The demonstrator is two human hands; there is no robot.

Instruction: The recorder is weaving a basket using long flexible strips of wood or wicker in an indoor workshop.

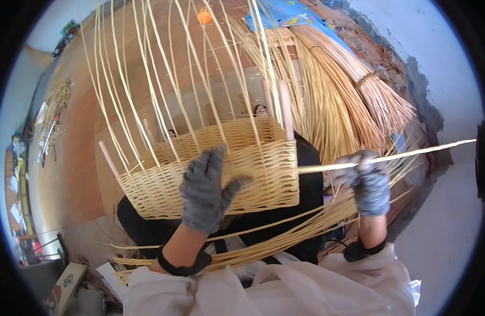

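Note:
A rectangular wicker basket [153,192] rests in front of me, its pale willow woven into low walls. Long upright rods [174,79] rise from its sides, and thick wooden corner posts [286,113] stand above its rim. Against the near wall lies my left hand [204,192] in a grey glove, fingers stretched up and thumb apart, with nothing gripped. To the right of the basket, my gloved right hand [366,181] is closed around a willow rod [426,151]. That rod runs from the basket's right corner out to the far right. My right fingers are somewhat blurred.
Loose willow rods [284,234] lie across my lap below the basket. Large bundles of willow [332,89] sit at the back right beside a blue patterned cloth [300,16]. An orange ball-like object [204,16] is on the brown floor [74,174]. A wall [437,42] borders the right.

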